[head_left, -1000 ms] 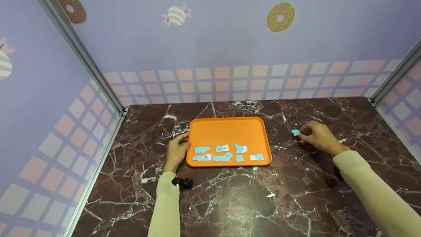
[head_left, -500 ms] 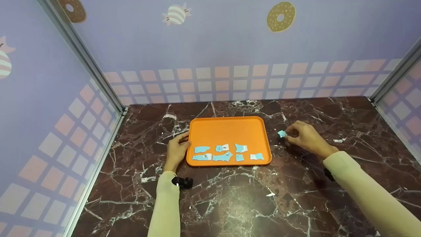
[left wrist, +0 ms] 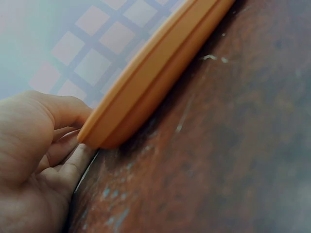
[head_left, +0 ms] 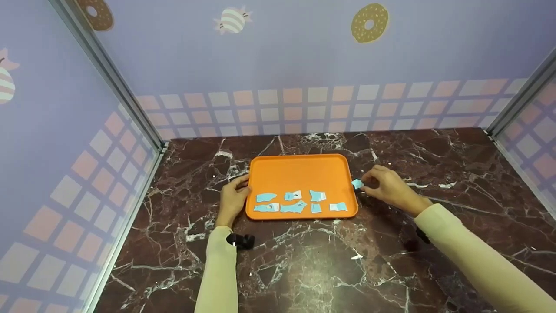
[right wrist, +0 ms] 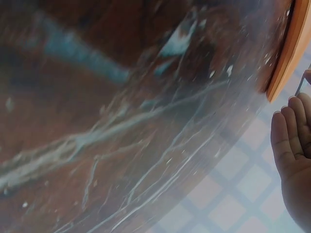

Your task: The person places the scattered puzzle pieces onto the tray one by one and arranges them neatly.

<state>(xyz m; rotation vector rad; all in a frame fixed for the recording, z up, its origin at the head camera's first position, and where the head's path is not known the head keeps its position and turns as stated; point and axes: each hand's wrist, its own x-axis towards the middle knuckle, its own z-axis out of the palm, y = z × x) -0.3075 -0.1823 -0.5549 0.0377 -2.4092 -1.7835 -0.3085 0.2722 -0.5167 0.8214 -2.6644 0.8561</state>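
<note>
An orange tray lies on the dark marbled table, with several torn pieces of light blue and white paper in two rows along its near half. At its left edge my left hand holds the rim; the left wrist view shows fingers and thumb of this hand at the tray's corner. My right hand pinches a torn scrap of blue paper by the tray's right rim. In the right wrist view only part of that hand shows, at the right edge.
A small white scrap lies on the table in front of the tray, and tiny white bits are scattered to the right. Patterned purple walls enclose the table at the back and both sides.
My right hand has moved left with the blue paper scrap, from out on the table to the tray's right rim. The left hand has stayed at the tray.
</note>
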